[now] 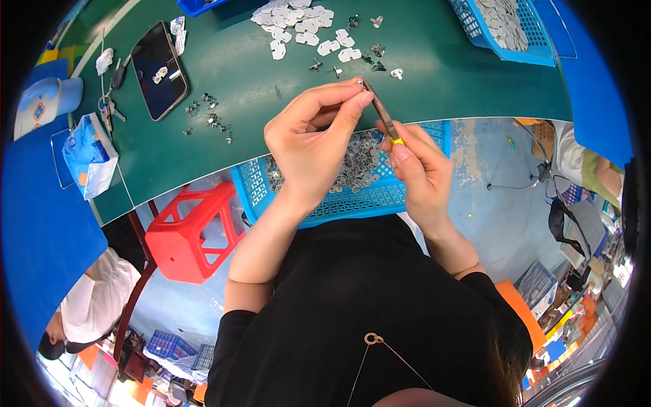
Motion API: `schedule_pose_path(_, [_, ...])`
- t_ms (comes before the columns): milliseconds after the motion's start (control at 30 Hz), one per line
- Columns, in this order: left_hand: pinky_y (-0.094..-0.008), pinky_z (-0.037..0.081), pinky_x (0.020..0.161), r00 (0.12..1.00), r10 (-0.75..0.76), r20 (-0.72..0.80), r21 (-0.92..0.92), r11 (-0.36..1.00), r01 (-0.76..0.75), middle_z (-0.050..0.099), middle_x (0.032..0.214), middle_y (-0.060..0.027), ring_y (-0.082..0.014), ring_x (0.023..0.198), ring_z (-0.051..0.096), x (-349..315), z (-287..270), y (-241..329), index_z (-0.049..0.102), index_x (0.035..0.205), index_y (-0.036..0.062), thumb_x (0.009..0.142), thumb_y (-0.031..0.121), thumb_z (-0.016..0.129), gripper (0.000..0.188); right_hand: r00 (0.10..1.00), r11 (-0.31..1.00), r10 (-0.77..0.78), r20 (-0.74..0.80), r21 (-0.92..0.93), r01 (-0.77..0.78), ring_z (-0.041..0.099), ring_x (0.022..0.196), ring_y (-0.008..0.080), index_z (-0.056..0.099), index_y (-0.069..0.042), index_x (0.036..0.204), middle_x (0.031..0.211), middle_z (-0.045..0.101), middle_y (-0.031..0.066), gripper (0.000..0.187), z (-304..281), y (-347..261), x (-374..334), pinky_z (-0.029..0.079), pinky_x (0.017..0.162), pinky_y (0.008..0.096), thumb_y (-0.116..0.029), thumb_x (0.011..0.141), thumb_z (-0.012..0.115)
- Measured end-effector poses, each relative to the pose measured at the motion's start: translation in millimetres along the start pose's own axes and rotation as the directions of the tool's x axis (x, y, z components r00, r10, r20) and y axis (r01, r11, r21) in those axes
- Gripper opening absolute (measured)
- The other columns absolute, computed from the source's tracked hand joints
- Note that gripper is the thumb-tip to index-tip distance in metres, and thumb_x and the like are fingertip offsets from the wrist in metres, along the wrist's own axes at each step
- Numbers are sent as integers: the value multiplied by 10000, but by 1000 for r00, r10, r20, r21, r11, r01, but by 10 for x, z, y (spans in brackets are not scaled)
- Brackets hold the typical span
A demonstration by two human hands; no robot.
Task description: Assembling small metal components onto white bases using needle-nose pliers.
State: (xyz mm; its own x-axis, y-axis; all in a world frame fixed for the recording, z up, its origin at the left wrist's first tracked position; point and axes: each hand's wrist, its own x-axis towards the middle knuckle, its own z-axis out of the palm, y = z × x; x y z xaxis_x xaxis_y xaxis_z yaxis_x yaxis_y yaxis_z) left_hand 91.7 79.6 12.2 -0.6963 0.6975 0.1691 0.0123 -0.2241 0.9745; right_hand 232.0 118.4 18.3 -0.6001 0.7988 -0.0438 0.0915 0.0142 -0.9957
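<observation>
While a light-blue perforated plastic basket (390, 201) heaped with small silvery metal pieces (363, 159) sits between the person's black shirt (332, 288) and the worktop (234, 57), both bare hands are raised above it. The right hand (420, 166) has its grip closed round slim, dark metal tweezers (382, 112) with a yellow band, tips pointing up and left. The left hand (308, 132) pinches a tiny silvery metal part (360, 82) between thumb and forefinger, right at those tips; whether the tweezers clamp it too is too small to tell. Left of that hand, little dark-and-silver fittings (213, 121) lie scattered on the dark-green surface, near a black rectangular smartphone (161, 100). Farther off are flat white notched plates (307, 39) in a loose pile.
</observation>
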Motion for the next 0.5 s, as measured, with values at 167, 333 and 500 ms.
schedule_pose_path(167, [-242,534,728,998,-62,-21,-64,996,61,655,926,-136,-140,803,639,-36,37,41,631,901,-60,782,-28,661,127,1000,1000,15,-10,2,-15,428,661,46,552,74,1140,892,541,51,323,18,-17,-7,326,519,163,-97,883,457])
schedule_pose_path(333, [-236,530,731,996,-83,-44,-123,989,77,653,928,-136,-137,810,637,-59,56,25,622,907,-62,787,-27,657,129,1000,1000,22,-20,-2,-22,426,662,47,553,78,1132,873,531,46,323,40,-36,-15,322,521,165,-104,885,451])
schedule_pose_path(500, [-243,533,734,949,-314,34,-323,895,308,653,912,-130,-138,796,636,-13,-1,96,611,919,-60,813,5,641,128,999,1000,9,-31,0,-9,428,663,51,551,77,1133,871,530,48,322,36,-47,-25,322,525,167,-98,883,448])
